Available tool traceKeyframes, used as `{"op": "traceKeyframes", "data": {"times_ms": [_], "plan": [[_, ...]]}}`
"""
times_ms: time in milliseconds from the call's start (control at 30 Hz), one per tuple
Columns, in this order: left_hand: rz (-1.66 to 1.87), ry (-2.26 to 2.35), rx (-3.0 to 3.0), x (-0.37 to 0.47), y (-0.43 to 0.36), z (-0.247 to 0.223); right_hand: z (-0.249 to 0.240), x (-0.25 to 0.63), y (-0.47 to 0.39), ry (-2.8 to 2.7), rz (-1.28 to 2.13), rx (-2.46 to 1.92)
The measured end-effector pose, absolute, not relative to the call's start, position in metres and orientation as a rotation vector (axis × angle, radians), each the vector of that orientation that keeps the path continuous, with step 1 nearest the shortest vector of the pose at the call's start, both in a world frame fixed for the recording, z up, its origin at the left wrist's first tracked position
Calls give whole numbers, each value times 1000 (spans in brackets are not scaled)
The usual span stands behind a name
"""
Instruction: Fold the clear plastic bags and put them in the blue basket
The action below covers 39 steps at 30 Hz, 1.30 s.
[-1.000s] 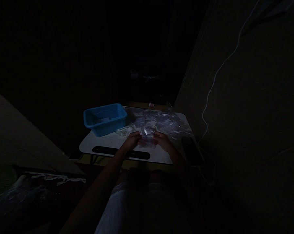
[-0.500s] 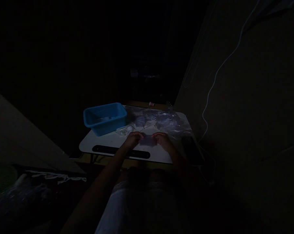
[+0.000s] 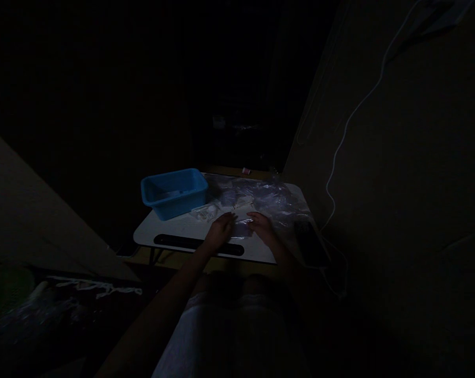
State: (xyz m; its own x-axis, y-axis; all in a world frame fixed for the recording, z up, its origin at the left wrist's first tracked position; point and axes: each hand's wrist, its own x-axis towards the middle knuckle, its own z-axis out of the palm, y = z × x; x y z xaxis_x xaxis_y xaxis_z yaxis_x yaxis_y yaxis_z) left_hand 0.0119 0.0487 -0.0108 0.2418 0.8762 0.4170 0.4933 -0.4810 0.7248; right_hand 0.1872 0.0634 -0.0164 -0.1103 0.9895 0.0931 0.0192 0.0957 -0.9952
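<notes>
The scene is very dark. A small clear plastic bag [image 3: 242, 229], faintly purple and shiny, lies between my hands above the white folding table [image 3: 174, 226]. At its left edge my left hand [image 3: 221, 229] is closed, with the fingertips on the plastic. My right hand [image 3: 260, 223] pinches the bag's right side between thumb and fingers. Just beyond the hands lie a small bag of pale things [image 3: 206, 211] and a purplish plastic packet [image 3: 228, 198]. Fine details of the fingertips are lost in the dimness.
A blue plastic basin [image 3: 174, 205] stands at the table's back left, with something pale inside. Crumpled clear plastic [image 3: 274, 197] covers the back right. A dark phone-like slab [image 3: 311, 244] lies at the right edge. A white cable [image 3: 345, 126] hangs along the wall.
The bag between my hands has tilted and now catches light. My left hand has turned and moved slightly right, over the bag's edge. The view has shifted a little.
</notes>
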Motion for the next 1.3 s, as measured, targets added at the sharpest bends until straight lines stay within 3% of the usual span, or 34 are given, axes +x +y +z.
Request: {"op": "traceKeyframes", "data": {"times_ms": [133,333,533,667,900,1300], "plan": [[732,1387,2507,14,35,-6,-16,185,64,-1292,1185,-1114],[325,1653,2636,14,23,-4,-16,186,60,-1271,1159,-1100],[248,1727,2648,16,24,-7,-23,187,63,-1251,994,-1166],[223,1743,2637,18,23,-7,-21,185,55,-1302,553,-1358],[235,1748,2628,19,21,-4,-3,164,13,-2296,41,-1359],[171,1764,2614,20,20,-2,-2,154,11,-2530,17,-1544]]}}
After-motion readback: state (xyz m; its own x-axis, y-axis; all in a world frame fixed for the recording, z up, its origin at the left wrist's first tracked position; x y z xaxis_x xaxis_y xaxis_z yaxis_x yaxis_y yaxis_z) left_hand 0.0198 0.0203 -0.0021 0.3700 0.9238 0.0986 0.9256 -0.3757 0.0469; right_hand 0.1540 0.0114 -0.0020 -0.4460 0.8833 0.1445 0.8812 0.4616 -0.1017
